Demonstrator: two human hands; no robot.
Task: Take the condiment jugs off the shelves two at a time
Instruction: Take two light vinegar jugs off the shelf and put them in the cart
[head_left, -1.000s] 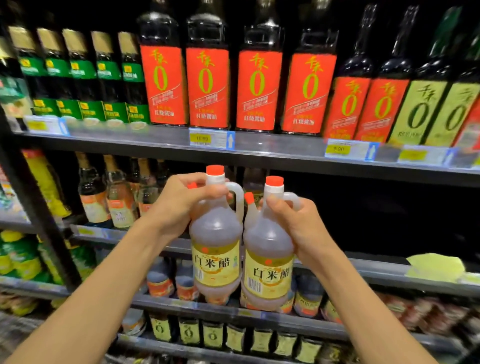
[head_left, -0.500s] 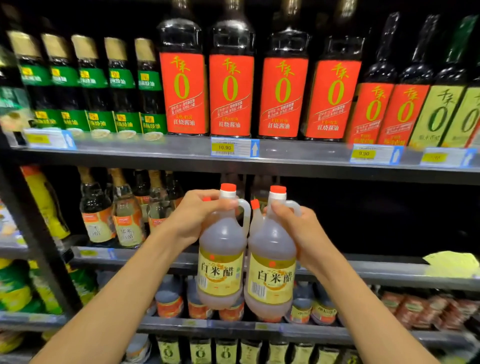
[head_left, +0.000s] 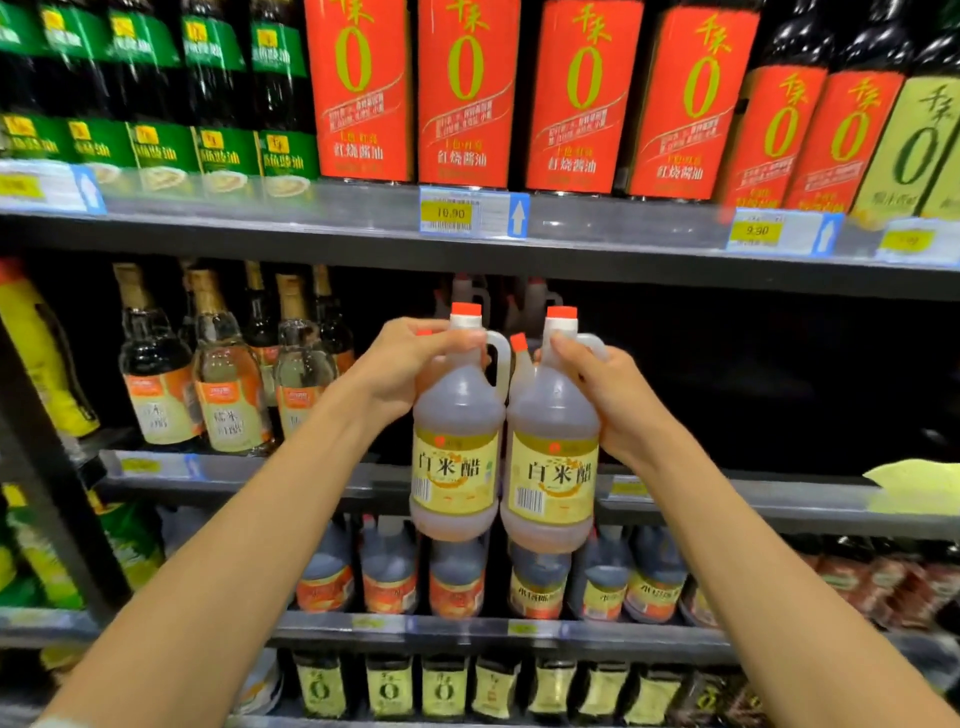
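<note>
Vinegar jugs, two side by side and touching: left jug (head_left: 457, 441), right jug (head_left: 551, 457). Held upright in the air just in front of the middle shelf (head_left: 727, 499), long axes vertical, red caps up, yellow labels facing near. Translucent bodies, pale brownish liquid, loop handles at the necks. Left hand (head_left: 402, 371) curled round the left jug's neck; right hand (head_left: 605, 395) curled round the right jug's neck and handle. More jugs dimly visible far behind. Red-labelled soy sauce bottles (head_left: 467, 93) above.

Store shelves (head_left: 623, 260) carry red-labelled dark bottles (head_left: 467, 93) above, vinegar bottles (head_left: 228, 389) below.
</note>
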